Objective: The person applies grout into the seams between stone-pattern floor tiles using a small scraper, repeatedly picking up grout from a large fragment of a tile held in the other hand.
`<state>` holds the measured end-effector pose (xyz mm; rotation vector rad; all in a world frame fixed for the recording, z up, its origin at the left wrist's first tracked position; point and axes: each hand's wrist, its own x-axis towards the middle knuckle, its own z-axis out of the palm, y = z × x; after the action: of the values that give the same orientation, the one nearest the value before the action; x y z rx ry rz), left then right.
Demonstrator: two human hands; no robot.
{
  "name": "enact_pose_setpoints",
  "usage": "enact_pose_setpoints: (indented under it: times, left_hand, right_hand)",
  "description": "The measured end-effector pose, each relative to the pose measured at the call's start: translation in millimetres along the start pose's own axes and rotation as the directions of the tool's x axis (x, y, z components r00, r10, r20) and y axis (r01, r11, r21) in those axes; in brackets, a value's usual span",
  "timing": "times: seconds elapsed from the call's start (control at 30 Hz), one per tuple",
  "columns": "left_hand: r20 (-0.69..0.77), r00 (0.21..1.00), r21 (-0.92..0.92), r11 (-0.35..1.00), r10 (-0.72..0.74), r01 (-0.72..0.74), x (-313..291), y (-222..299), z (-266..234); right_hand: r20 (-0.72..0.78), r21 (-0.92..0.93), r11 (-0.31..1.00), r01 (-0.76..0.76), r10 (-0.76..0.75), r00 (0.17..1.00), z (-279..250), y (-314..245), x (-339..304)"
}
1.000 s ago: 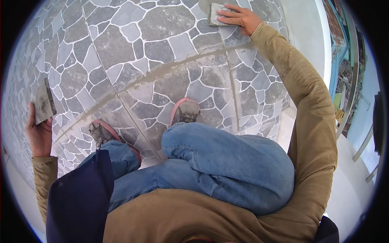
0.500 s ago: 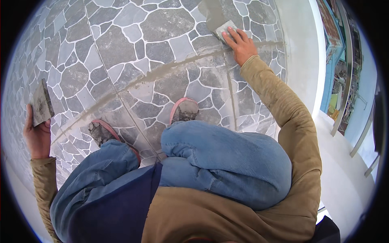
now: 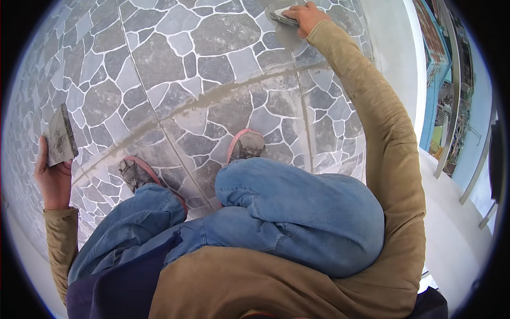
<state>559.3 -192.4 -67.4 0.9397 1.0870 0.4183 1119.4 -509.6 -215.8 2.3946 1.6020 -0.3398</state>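
Note:
My right hand (image 3: 309,19) is at the far right, fingers closed on a small flat grey-white spreader pad (image 3: 281,16) that rests tilted against the floor tile. A smear of wet grey grout (image 3: 288,38) lies on the tile under and beside it. Off to the left, my left hand (image 3: 54,183) holds up a flat, roughly rectangular board (image 3: 61,137) coated in grey grout, gripped at its lower end. A wide grout-filled joint (image 3: 212,96) crosses the floor between my feet and the right hand.
Stone-patterned tiles (image 3: 226,33) with white veins cover the floor. My grout-stained shoes (image 3: 248,145) stand just near of the wide joint. A pale wall or ledge (image 3: 396,69) runs along the right, with metal railing posts (image 3: 451,127) beyond it.
My right hand has moved farther away and slightly left with the pad, which is now tilted, uncovering a grout smear. My left hand and its board have shifted slightly right.

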Motion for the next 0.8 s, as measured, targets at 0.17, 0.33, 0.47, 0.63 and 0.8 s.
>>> enact_pose_setpoints:
  times: [0.17,0.33,0.47,0.63,0.8]
  left_hand:
    - [0.03,0.998,0.038,0.998,-0.049,0.048,-5.7,-4.6,-25.2]
    - [0.13,0.991,0.045,0.998,-0.04,0.035,2.8,-3.9,-20.6]
    - [0.079,0.997,0.091,0.996,-0.01,0.002,5.2,-8.6,-1.7]
    - [0.099,0.994,0.105,0.993,0.037,-0.047,9.6,-8.1,-24.7]
    - [0.149,0.988,0.064,0.998,-0.028,0.019,3.0,-6.2,-16.9]
  right_hand:
    - [0.069,-0.108,0.985,0.134,-0.127,0.989,22.6,-20.5,-89.7]
    - [0.019,-0.024,0.97,0.242,-0.242,0.97,14.1,6.5,-94.8]
    - [-0.179,-0.045,0.919,0.392,-0.394,0.902,24.5,13.5,-90.7]
    - [-0.149,-0.042,0.938,0.345,-0.347,0.926,64.7,24.4,-123.4]
    - [-0.034,-0.11,0.938,0.328,-0.334,0.942,50.3,37.3,-133.6]
